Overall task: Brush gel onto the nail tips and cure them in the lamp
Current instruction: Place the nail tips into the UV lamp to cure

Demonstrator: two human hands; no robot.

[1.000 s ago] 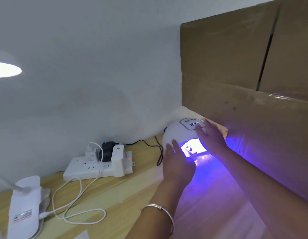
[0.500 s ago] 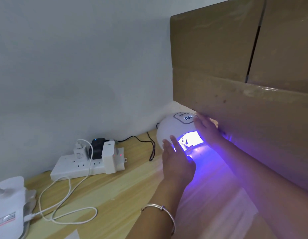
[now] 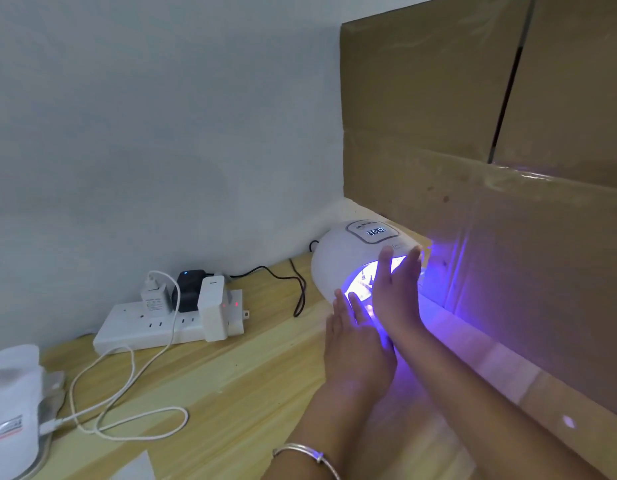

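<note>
A white domed curing lamp (image 3: pixel 338 258) stands at the back of the wooden table, lit violet inside, with a digital display (image 3: pixel 375 232) on top. Small nail tips on stands (image 3: pixel 366 277) show dimly in its opening. My left hand (image 3: pixel 357 341) lies flat in front of the opening, fingers together, empty. My right hand (image 3: pixel 397 289) is held upright across the opening, fingers straight and pointing up, holding nothing. A silver bangle (image 3: pixel 305 452) is on my left wrist.
A large cardboard box (image 3: pixel 490 168) stands close along the right. A white power strip (image 3: pixel 168 323) with several plugs and a looping white cable (image 3: pixel 127 386) lie to the left. A white desk lamp base (image 3: pixel 13 403) stands at the left edge.
My right hand has come off the lamp's right side and moved in front of the opening. The view has shifted slightly to the right.
</note>
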